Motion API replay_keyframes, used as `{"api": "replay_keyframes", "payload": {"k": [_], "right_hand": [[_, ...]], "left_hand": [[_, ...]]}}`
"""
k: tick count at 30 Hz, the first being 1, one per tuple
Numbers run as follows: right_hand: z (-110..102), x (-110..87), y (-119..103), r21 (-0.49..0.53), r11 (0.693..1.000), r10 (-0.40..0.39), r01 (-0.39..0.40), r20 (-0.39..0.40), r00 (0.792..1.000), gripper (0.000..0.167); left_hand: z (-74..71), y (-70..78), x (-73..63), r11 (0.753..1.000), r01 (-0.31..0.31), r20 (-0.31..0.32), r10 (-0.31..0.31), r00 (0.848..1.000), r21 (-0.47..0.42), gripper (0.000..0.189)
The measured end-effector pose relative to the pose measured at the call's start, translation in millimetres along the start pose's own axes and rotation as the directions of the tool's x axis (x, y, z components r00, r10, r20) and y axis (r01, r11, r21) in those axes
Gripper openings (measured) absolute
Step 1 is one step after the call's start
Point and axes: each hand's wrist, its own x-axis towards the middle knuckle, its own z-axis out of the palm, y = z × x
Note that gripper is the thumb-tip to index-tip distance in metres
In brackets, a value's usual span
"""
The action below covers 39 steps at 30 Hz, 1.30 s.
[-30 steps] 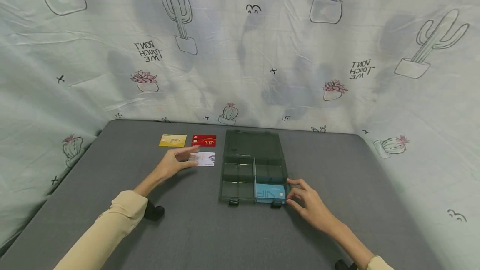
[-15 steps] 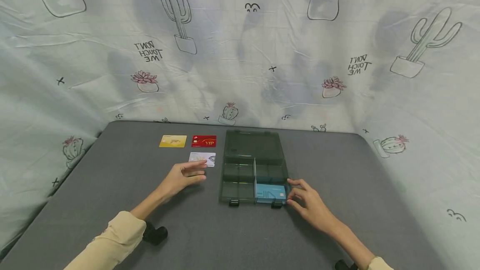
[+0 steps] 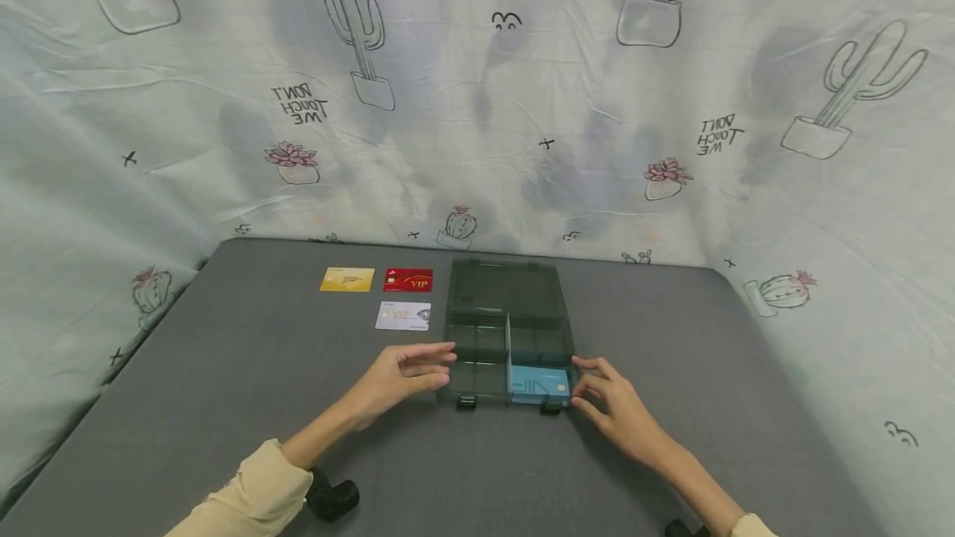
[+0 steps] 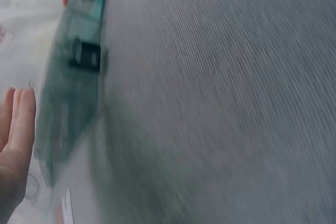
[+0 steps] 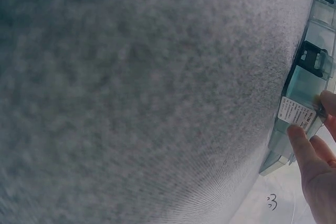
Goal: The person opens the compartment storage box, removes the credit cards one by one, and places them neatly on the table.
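A dark translucent green divider box (image 3: 477,379) lies on the table with its lid (image 3: 507,288) laid back. Blue cards (image 3: 539,384) fill its front right compartment. My left hand (image 3: 399,375) hovers at the box's left edge, thumb and fingers extended and apart, with nothing between them. My right hand (image 3: 619,408) touches the box's right side with its fingertips; in the right wrist view one finger lies against a white label (image 5: 296,113) on that side. Left of the box lie a white card (image 3: 404,316), a red card (image 3: 408,280) and a yellow card (image 3: 346,279).
The table (image 3: 477,479) has a grey cloth top. A pale curtain (image 3: 462,106) printed with cacti hangs behind and at both sides. Two black latches (image 3: 466,402) stick out at the box's front. A black wrist device (image 3: 332,497) sits under the left forearm.
My left hand has moved from over the white card rightward and nearer, to the left edge of the box. The white card now shows fully. My right hand has stayed in place.
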Motion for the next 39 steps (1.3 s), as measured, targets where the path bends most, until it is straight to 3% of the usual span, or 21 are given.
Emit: {"api": "replay_keyframes", "payload": {"k": [13,20,28,34,39], "right_hand": [[0.4,-1.5,3.1,0.023,1.0,0.007,-0.007,-0.006,1.0,0.016],[2.5,-2.6,2.9,0.015,1.0,-0.011,0.011,-0.021,1.0,0.017],[4.2,-1.0,2.6,0.036,0.999,-0.04,0.041,-0.03,0.999,0.015],[3.9,-1.7,1.7,0.043,0.999,-0.025,0.025,-0.023,0.999,0.017],[2.2,-1.2,2.0,0.048,0.999,-0.019,0.02,-0.005,1.0,0.015]], "left_hand": [[33.0,7.7,41.1,0.999,-0.045,0.123,0.045,0.991,-0.002,0.051],[50.2,5.7,58.0,0.989,-0.033,0.153,0.01,0.988,0.142,0.044],[61.1,5.9,61.4,0.969,-0.053,0.119,0.025,0.993,0.242,0.039],[69.6,5.7,62.6,0.921,-0.107,0.089,0.079,0.993,0.375,0.033],[76.2,8.0,66.3,0.851,-0.13,0.09,0.097,0.991,0.509,0.031]]}}
